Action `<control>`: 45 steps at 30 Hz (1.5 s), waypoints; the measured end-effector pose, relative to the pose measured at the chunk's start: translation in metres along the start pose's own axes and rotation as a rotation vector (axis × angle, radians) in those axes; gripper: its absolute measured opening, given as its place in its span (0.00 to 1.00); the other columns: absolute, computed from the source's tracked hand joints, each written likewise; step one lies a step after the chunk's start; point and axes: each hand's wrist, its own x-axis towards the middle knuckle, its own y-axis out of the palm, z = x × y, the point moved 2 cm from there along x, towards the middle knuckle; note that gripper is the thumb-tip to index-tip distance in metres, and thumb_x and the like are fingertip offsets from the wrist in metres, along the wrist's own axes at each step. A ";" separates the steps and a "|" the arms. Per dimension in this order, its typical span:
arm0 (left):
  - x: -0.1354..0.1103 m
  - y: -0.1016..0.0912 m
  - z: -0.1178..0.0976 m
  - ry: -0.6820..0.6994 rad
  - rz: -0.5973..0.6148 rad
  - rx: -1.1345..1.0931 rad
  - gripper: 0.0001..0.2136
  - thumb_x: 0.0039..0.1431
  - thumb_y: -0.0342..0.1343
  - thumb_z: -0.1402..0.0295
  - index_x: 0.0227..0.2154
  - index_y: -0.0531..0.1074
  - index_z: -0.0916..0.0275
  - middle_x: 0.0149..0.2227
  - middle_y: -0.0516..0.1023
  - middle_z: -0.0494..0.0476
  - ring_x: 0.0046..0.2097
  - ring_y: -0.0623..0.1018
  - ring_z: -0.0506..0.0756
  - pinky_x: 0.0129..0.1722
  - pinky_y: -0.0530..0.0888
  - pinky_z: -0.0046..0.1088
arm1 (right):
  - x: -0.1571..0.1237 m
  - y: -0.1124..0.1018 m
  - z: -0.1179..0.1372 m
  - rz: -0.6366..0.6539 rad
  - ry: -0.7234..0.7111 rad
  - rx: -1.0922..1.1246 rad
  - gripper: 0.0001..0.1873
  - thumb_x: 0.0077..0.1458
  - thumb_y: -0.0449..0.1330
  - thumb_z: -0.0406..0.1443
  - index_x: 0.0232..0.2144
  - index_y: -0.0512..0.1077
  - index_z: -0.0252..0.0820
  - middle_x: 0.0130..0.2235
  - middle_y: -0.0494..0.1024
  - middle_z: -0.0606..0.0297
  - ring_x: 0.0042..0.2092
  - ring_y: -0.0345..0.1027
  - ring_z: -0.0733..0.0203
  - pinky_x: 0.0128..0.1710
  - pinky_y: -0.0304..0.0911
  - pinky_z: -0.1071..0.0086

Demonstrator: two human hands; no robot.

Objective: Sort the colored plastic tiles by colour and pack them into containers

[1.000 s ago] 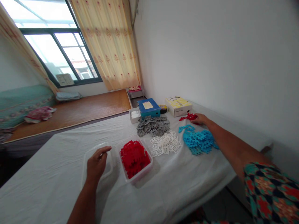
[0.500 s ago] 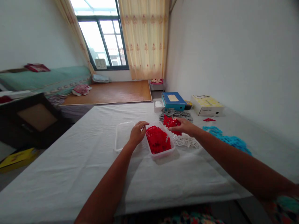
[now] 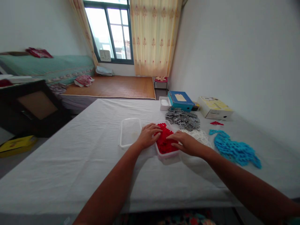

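Note:
A clear plastic box (image 3: 167,154) full of red interlocking plastic pieces (image 3: 165,142) stands on the white-covered table. From its left side, my left hand (image 3: 149,135) reaches over the rim, fingers stretched and resting on the pieces. My right hand (image 3: 185,142) lies over the opposite side, thumb and fingers apart, fingertips touching the red heap. Neither hand visibly grips a piece. Left of the box is a clear plastic lid (image 3: 130,132). White pieces (image 3: 199,136) lie partly behind my right hand, and a pile of grey pieces (image 3: 182,118) sits beyond the box.
Blue pieces (image 3: 234,148) spread over the right of the table, with a few red ones (image 3: 217,123) behind them. A blue box (image 3: 180,100), a small white box (image 3: 164,103) and a yellow-and-white box (image 3: 215,107) stand at the back, near the wall.
My right hand has brought its clump of red pieces leftward into the box and its fingers have loosened. My left hand has moved from the rim onto the pieces. The camera view has shifted.

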 end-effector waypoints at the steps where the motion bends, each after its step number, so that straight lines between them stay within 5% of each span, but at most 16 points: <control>1: 0.000 0.000 -0.001 -0.019 -0.031 0.024 0.10 0.60 0.53 0.67 0.40 0.79 0.55 0.48 0.78 0.54 0.55 0.71 0.57 0.59 0.65 0.42 | -0.002 0.003 0.005 -0.015 -0.017 -0.032 0.13 0.60 0.56 0.35 0.46 0.75 0.44 0.46 0.79 0.59 0.46 0.70 0.54 0.50 0.63 0.57; 4: 0.001 -0.002 -0.006 -0.031 -0.090 0.008 0.10 0.62 0.51 0.66 0.35 0.79 0.57 0.43 0.80 0.56 0.51 0.74 0.56 0.57 0.66 0.41 | -0.002 0.007 0.013 -0.119 -0.005 -0.080 0.12 0.61 0.55 0.32 0.43 0.76 0.43 0.44 0.79 0.58 0.45 0.69 0.55 0.48 0.64 0.58; 8: 0.003 -0.006 -0.013 0.023 0.015 -0.112 0.17 0.66 0.47 0.64 0.26 0.78 0.60 0.34 0.81 0.55 0.41 0.78 0.53 0.51 0.70 0.34 | 0.001 0.011 0.017 -0.140 -0.081 -0.036 0.12 0.60 0.55 0.30 0.43 0.76 0.43 0.43 0.80 0.58 0.44 0.70 0.57 0.48 0.65 0.60; 12: 0.001 -0.009 -0.017 0.025 0.071 -0.200 0.20 0.67 0.45 0.64 0.22 0.75 0.61 0.29 0.80 0.54 0.38 0.79 0.52 0.49 0.70 0.31 | -0.008 -0.009 0.000 -0.218 -0.014 0.075 0.10 0.60 0.56 0.34 0.40 0.77 0.44 0.42 0.80 0.60 0.42 0.73 0.59 0.41 0.69 0.66; 15: 0.000 -0.011 -0.020 0.053 0.098 -0.179 0.18 0.65 0.49 0.65 0.21 0.75 0.60 0.28 0.80 0.53 0.41 0.79 0.53 0.51 0.69 0.31 | -0.023 -0.048 -0.052 -0.354 0.230 0.086 0.12 0.59 0.56 0.40 0.40 0.78 0.44 0.40 0.81 0.61 0.36 0.74 0.61 0.33 0.69 0.70; 20: 0.001 -0.021 -0.023 0.070 0.063 -0.184 0.14 0.65 0.50 0.68 0.25 0.76 0.60 0.33 0.82 0.54 0.39 0.80 0.51 0.44 0.72 0.27 | -0.081 -0.129 -0.191 -0.676 0.654 -0.065 0.18 0.57 0.53 0.41 0.43 0.77 0.39 0.39 0.81 0.58 0.34 0.74 0.60 0.32 0.69 0.69; 22: 0.002 -0.021 -0.021 0.083 0.084 -0.130 0.14 0.65 0.50 0.68 0.26 0.76 0.60 0.34 0.82 0.53 0.38 0.80 0.51 0.44 0.73 0.28 | -0.106 -0.144 -0.239 -0.592 0.829 -0.215 0.17 0.53 0.55 0.39 0.40 0.78 0.38 0.40 0.81 0.56 0.37 0.75 0.57 0.35 0.69 0.67; 25: 0.003 -0.016 -0.014 0.101 0.113 -0.008 0.10 0.63 0.52 0.68 0.29 0.78 0.58 0.35 0.82 0.52 0.41 0.80 0.53 0.48 0.72 0.31 | -0.124 -0.138 -0.283 -0.302 0.947 -0.334 0.15 0.48 0.60 0.39 0.38 0.80 0.39 0.41 0.82 0.55 0.41 0.75 0.53 0.41 0.69 0.64; 30: 0.002 -0.019 0.001 0.027 -0.104 -0.074 0.10 0.63 0.53 0.67 0.31 0.78 0.59 0.35 0.82 0.54 0.44 0.79 0.54 0.48 0.73 0.33 | -0.120 -0.107 -0.304 -0.059 0.818 -0.304 0.16 0.48 0.62 0.40 0.40 0.80 0.41 0.43 0.81 0.55 0.43 0.74 0.51 0.44 0.68 0.64; 34: 0.000 -0.029 0.009 -0.089 -0.269 -0.132 0.13 0.65 0.51 0.66 0.29 0.78 0.60 0.33 0.81 0.56 0.42 0.79 0.55 0.47 0.74 0.35 | -0.119 -0.105 -0.303 -0.077 0.811 -0.372 0.15 0.54 0.58 0.37 0.40 0.80 0.38 0.43 0.81 0.50 0.42 0.74 0.48 0.42 0.67 0.61; 37: 0.000 -0.026 0.004 -0.056 -0.153 -0.161 0.13 0.65 0.49 0.65 0.32 0.79 0.59 0.36 0.82 0.57 0.46 0.77 0.55 0.50 0.72 0.36 | -0.103 -0.108 -0.272 -0.154 0.747 -0.393 0.16 0.58 0.55 0.37 0.42 0.80 0.39 0.45 0.80 0.50 0.42 0.74 0.49 0.42 0.67 0.61; 41: 0.000 -0.010 -0.015 0.072 0.146 -0.144 0.14 0.65 0.50 0.65 0.27 0.78 0.59 0.32 0.81 0.55 0.46 0.77 0.55 0.53 0.69 0.35 | -0.054 -0.086 -0.170 -0.205 0.474 -0.125 0.17 0.59 0.56 0.43 0.44 0.79 0.45 0.43 0.82 0.61 0.41 0.75 0.55 0.41 0.68 0.66; 45: 0.000 -0.011 -0.016 0.019 0.059 -0.165 0.18 0.66 0.47 0.63 0.23 0.75 0.60 0.30 0.80 0.55 0.42 0.78 0.53 0.49 0.71 0.31 | -0.007 -0.038 -0.061 -0.212 0.198 0.139 0.16 0.61 0.55 0.45 0.44 0.77 0.45 0.42 0.82 0.64 0.39 0.75 0.60 0.39 0.69 0.69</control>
